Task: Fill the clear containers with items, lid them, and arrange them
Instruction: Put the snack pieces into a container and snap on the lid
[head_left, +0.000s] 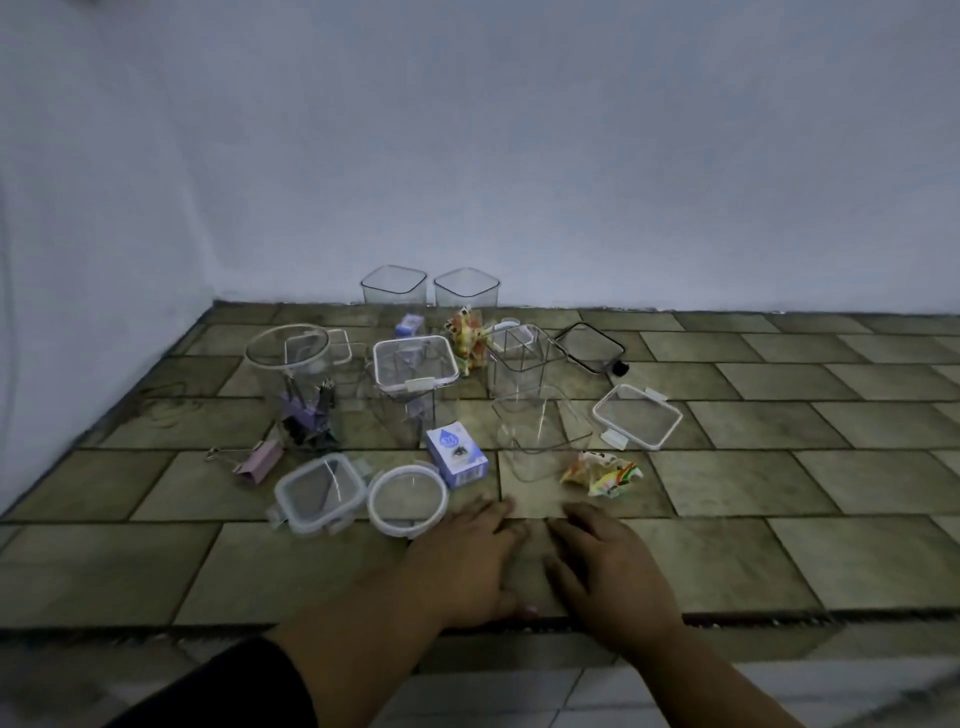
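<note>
Several clear containers stand on the tiled mat. A round one (291, 374) at the left holds binder clips. A square one (415, 382) in the middle carries a white-rimmed lid. An open square container (540, 431) stands nearest me, with another (522, 358) behind it. Loose lids lie about: a square one (318, 492), a round one (408, 500) and one at the right (638, 415). A small blue box (457, 457) and a crumpled snack packet (600, 474) lie in front. My left hand (467, 556) and my right hand (602, 566) rest flat on the mat, holding nothing.
Two more clear containers (393, 286) (466, 287) stand against the back wall. A black-rimmed lid (589, 347), a second snack packet (467, 332), another small blue box (409, 326) and a pink binder clip (260, 462) lie on the mat. The mat's front edge (779, 616) runs just behind my wrists.
</note>
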